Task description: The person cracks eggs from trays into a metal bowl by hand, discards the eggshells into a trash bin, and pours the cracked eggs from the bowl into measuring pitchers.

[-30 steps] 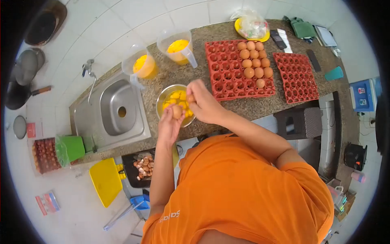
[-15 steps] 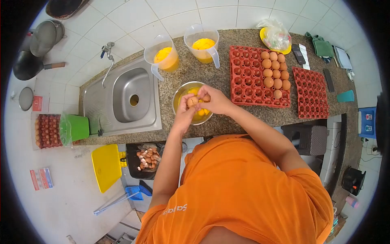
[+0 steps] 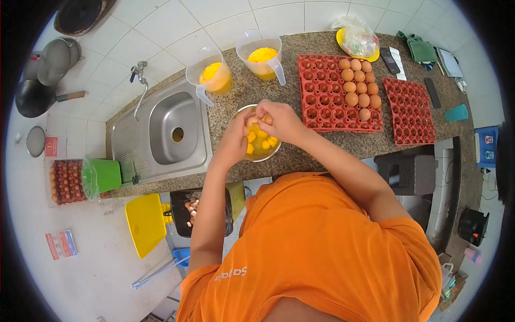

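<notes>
Hovering over a round, shiny metal bowl [image 3: 262, 160] in the head view, both bare hands meet with their fingertips close together. The left hand [image 3: 234, 140] has its grip closed around a smooth, oval brown egg [image 3: 251, 121], which sits above the far half of the bowl, just left of the right hand [image 3: 281, 122]. The right grip is bent inward and closed too, apparently on a second brown egg [image 3: 267, 118], though the fingers hide so much that only a small patch shows. Nor can I tell which way either egg's long axis points, or whether a shell is split. The relation that counts is vertical: the bowl opens directly beneath both grips, with bright yellow yolks [image 3: 265, 144] in it, and neither hand has to reach sideways. The bowl stands near the front edge of the speckled brown stone desk [image 3: 343, 144]. To the right, nearer the right hand, lies a square red moulded egg tray [image 3: 316, 102], its loose eggs [image 3: 351, 99] gathered towards the far right side.
</notes>
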Demonstrator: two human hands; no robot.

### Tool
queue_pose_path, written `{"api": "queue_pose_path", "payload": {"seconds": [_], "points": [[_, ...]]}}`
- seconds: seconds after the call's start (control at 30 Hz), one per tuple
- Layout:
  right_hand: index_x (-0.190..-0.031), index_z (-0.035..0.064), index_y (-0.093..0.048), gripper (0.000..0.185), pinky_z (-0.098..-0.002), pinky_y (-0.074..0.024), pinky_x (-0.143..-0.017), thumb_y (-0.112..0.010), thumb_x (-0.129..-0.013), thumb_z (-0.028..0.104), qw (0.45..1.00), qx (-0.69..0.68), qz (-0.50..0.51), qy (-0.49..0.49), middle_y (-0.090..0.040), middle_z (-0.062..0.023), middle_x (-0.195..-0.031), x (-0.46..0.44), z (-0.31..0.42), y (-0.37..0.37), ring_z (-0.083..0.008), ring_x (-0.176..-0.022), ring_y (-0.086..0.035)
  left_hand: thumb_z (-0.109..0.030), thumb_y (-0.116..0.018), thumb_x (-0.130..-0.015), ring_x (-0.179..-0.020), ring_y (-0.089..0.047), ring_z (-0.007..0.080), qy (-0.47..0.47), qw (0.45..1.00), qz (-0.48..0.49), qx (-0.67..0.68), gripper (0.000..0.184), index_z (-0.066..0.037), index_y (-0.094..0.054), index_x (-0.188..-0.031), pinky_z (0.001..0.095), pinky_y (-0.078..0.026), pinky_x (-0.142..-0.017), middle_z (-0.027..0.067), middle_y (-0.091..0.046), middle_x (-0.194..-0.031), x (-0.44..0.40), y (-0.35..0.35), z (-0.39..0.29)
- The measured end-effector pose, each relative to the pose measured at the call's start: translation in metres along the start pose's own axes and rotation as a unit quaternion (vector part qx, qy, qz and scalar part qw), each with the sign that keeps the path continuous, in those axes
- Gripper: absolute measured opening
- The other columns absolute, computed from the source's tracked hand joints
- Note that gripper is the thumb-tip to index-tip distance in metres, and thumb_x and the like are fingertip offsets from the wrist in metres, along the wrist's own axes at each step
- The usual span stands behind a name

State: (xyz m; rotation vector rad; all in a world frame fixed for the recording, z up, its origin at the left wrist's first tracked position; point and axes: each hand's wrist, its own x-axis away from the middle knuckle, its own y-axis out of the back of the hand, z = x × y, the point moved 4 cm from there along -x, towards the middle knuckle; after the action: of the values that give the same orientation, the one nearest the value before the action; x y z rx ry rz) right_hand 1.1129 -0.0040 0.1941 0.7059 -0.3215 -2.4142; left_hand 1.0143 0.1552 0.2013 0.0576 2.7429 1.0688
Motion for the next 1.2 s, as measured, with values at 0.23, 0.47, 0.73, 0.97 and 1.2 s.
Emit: {"api": "queue_pose_path", "payload": {"seconds": [0.23,0.47,0.73,0.97,1.2], "points": [[-0.092,0.0069,-0.077,0.02,-0.0456,-0.0551,-0.074,-0.077,-0.087,0.027,0.999,-0.019,0.016,-0.04,-0.071,-0.0154,-0.086,0.023,-0.033,-0.027,-0.0366,-0.085,-0.071,-0.003,-0.065,-0.085,-0.123,-0.062,0.0318,0.207,0.734,-0.121,0.636,0.043,-0.004,-0.062,-0.128,0.044,-0.05,-0.107,0.0166,-0.065,-0.127,0.021,-0.039,0.055],[-0.078,0.004,-0.076,0.045,-0.0459,-0.0569,-0.067,-0.082,-0.086,0.048,0.906,0.28,-0.161,-0.274,-0.07,-0.0148,-0.072,0.089,-0.026,0.182,-0.0338,-0.075,-0.073,-0.03,-0.06,-0.1,-0.129,-0.059,0.0379,0.245,0.601,-0.391,0.653,0.027,-0.005,-0.067,-0.091,0.0511,-0.043,-0.115,0.0215,-0.069,-0.124,0.242,0.058,0.105],[-0.084,0.0057,-0.077,0.04,-0.0459,-0.0608,-0.077,-0.084,-0.077,0.044,0.798,0.417,-0.094,-0.425,-0.075,-0.0168,-0.09,0.12,-0.065,0.238,-0.0345,-0.087,-0.075,-0.022,-0.073,-0.098,-0.125,-0.062,0.0285,0.403,0.859,-0.306,-0.077,0.05,-0.002,-0.057,-0.141,0.0385,-0.05,-0.102,0.0146,-0.06,-0.141,0.288,0.081,0.109],[-0.093,0.0059,-0.078,0.034,-0.0426,-0.0566,-0.076,-0.08,-0.079,0.036,0.982,0.053,0.163,-0.081,-0.073,-0.0164,-0.088,0.051,0.022,0.105,-0.0341,-0.086,-0.072,-0.022,-0.062,-0.107,-0.136,-0.057,0.0264,0.235,0.78,0.009,0.58,0.055,-0.011,-0.039,-0.155,0.0434,-0.052,-0.104,0.0154,-0.053,-0.151,0.037,-0.042,-0.052],[-0.123,0.0039,-0.05,0.044,-0.0423,-0.0504,-0.093,-0.074,-0.086,0.007,0.963,-0.219,0.009,-0.159,-0.06,-0.017,-0.109,0.041,0.032,0.0,-0.0382,-0.103,-0.061,-0.026,-0.051,-0.113,-0.125,-0.062,0.0255,0.318,0.71,-0.167,0.606,0.035,-0.003,-0.053,-0.14,0.0397,-0.053,-0.104,0.0122,-0.059,-0.14,0.039,-0.046,0.018]]}}
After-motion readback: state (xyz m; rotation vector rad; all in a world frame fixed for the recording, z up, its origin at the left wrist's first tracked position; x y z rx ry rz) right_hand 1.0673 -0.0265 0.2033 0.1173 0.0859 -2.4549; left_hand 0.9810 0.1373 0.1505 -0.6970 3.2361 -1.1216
